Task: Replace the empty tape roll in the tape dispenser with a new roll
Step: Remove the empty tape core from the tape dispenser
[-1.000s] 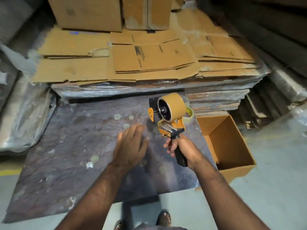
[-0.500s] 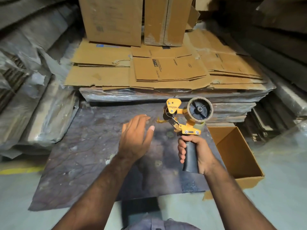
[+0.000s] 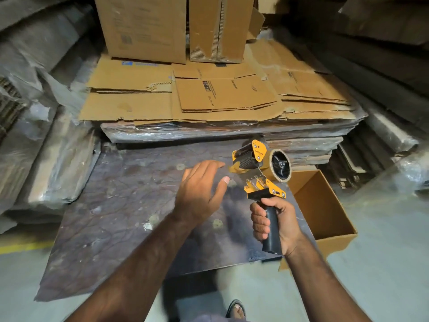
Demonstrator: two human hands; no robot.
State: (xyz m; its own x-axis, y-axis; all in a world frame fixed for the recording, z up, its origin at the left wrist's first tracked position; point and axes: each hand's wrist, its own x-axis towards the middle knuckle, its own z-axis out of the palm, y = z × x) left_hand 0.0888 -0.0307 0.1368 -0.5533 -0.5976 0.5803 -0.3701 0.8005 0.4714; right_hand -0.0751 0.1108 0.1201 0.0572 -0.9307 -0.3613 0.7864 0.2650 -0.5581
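The tape dispenser (image 3: pixel 260 168) is being gripped by its handle in the right hand (image 3: pixel 274 219), turned since a moment ago, while the open, empty left hand (image 3: pixel 199 191) is being brought closer to its roll (image 3: pixel 279 165).

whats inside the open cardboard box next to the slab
The open cardboard box shows only bare brown walls and floor; nothing visible inside. Its near-left corner is covered by the tape dispenser and right hand, so that part cannot be checked.
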